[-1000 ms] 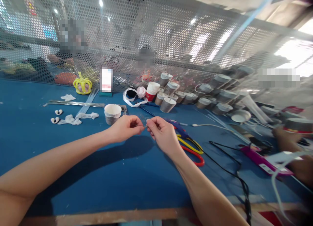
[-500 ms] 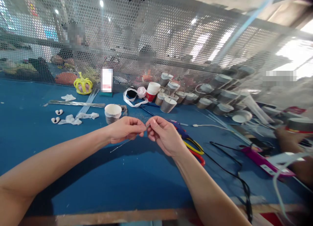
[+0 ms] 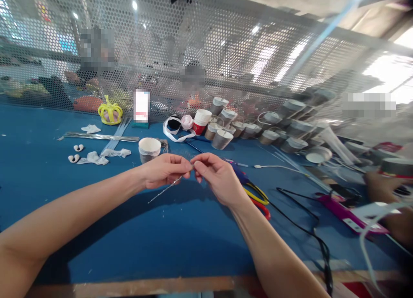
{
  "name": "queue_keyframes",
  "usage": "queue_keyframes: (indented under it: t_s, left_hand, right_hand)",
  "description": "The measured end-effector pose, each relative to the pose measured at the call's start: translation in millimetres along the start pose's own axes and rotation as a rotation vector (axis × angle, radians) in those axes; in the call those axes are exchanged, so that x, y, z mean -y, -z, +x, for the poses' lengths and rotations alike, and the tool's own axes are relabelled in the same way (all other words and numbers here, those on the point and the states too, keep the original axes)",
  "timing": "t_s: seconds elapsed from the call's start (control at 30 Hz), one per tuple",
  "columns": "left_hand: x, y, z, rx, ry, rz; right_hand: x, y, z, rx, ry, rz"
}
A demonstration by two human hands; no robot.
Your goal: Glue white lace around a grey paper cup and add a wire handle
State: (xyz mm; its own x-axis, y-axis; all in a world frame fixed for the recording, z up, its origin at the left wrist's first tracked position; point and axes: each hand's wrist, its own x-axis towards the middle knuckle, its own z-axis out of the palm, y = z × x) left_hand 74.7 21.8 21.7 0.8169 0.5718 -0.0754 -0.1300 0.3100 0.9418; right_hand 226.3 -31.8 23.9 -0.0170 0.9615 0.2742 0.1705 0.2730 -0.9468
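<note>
While aslant, wire (image 3: 165, 189) well behind edge (image 3: 155, 286)

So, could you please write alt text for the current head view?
The left hand and right hand meet above a blue table, pinching a thin silvery wire. A white-rimmed cup stands beyond the left hand; red and yellow handles show beside the right.

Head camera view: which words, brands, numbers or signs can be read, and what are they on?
No text can be read.
Bright screen: blurred, unreadable.
Red paper cup: any print is too small to read.
Red-yellow marks behind the mesh: too blurred to call writing.
</note>
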Motion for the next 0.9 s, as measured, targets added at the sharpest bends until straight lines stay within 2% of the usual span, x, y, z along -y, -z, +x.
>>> queue_keyframes:
  t_s: [0.2, 0.53, 0.67, 0.9]
  left_hand:
    - [-5.1, -2.0, -2.2, 0.003, -0.019, 0.127]
    - [-16.2, -2.7, -8.1, -0.113, -0.106, 0.576]
    - [-18.5, -3.0, -9.1, -0.128, -0.126, 0.620]
    - [-16.1, -6.4, -7.8, -0.213, -0.115, 0.600]
  right_hand:
    - [0.8, 4.0, 0.3, 0.049, -0.036, -0.002]
    - [2.2, 3.7, -0.6, 0.122, -0.057, 0.065]
    - [2.4, 4.2, -0.6, 0.125, -0.043, 0.005]
    - [7.9, 4.7, 0.8, 0.101, 0.008, -0.241]
